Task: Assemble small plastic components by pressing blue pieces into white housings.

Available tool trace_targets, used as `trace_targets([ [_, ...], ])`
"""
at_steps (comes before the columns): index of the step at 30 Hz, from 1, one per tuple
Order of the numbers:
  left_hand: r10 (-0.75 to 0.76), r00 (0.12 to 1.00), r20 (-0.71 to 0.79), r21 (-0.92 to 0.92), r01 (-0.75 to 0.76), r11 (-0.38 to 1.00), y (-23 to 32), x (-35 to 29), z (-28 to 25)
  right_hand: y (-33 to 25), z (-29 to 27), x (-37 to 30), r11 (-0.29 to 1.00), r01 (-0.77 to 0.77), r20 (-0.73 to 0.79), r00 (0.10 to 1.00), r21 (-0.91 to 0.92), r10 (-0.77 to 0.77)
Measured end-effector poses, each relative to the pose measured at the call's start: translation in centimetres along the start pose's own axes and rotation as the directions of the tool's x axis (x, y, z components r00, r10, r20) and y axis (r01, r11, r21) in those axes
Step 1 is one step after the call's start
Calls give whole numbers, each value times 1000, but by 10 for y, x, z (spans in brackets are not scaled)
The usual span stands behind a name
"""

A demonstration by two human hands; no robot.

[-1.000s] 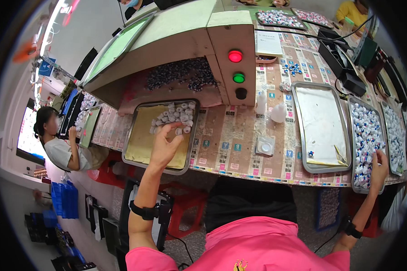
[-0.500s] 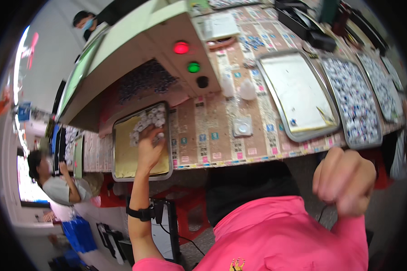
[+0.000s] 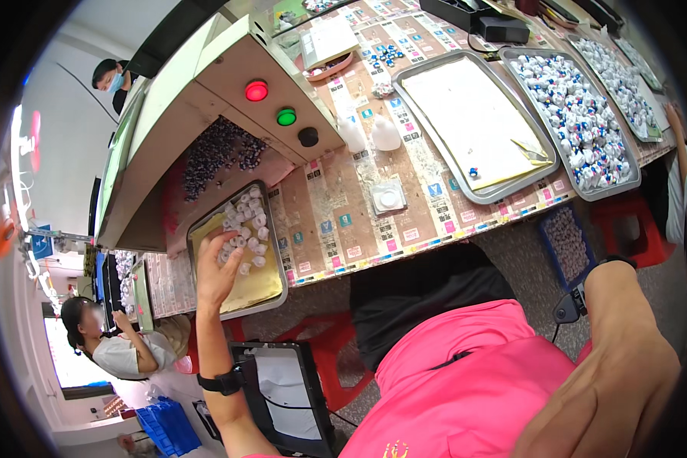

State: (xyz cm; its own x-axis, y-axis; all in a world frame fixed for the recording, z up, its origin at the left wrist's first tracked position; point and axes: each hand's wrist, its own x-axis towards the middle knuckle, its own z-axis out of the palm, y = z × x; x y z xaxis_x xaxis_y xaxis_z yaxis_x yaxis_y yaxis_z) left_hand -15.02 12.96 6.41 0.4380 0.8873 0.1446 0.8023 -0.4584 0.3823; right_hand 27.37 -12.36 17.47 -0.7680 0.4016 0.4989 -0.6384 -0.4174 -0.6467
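My left hand (image 3: 215,271) reaches over a metal tray (image 3: 282,288) with a yellowish lining. Its fingers are apart, at the edge of a cluster of small white rounded pieces (image 3: 246,214), some of which they seem to touch. No piece shows gripped in it. Close to the camera at the lower right is my right hand (image 3: 614,393), bent toward my body. Only its back and wrist show; its fingers are hidden.
A beige machine (image 3: 229,69) with red and green lights stands behind the left tray, dark small pieces in its opening. A paper-lined tray (image 3: 473,114) and a tray of white-and-blue pieces (image 3: 637,179) lie right. Bottles (image 3: 385,133) stand mid-table. Other people sit left and behind.
My left hand has shifted off the white pieces toward the tray's left, and the pieces lie more spread out. My right hand has come from near the table edge down toward the camera.
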Motion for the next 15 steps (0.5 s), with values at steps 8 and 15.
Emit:
trace_targets([
  [8, -221, 954, 205, 3, 225, 974, 11, 32, -60, -13, -14, 27, 895, 352, -88, 917, -273, -388],
  [15, -161, 983, 92, -28, 164, 986, -21, 108, -7, -5, -60, -15, 865, 416, -243, 841, -281, -483],
])
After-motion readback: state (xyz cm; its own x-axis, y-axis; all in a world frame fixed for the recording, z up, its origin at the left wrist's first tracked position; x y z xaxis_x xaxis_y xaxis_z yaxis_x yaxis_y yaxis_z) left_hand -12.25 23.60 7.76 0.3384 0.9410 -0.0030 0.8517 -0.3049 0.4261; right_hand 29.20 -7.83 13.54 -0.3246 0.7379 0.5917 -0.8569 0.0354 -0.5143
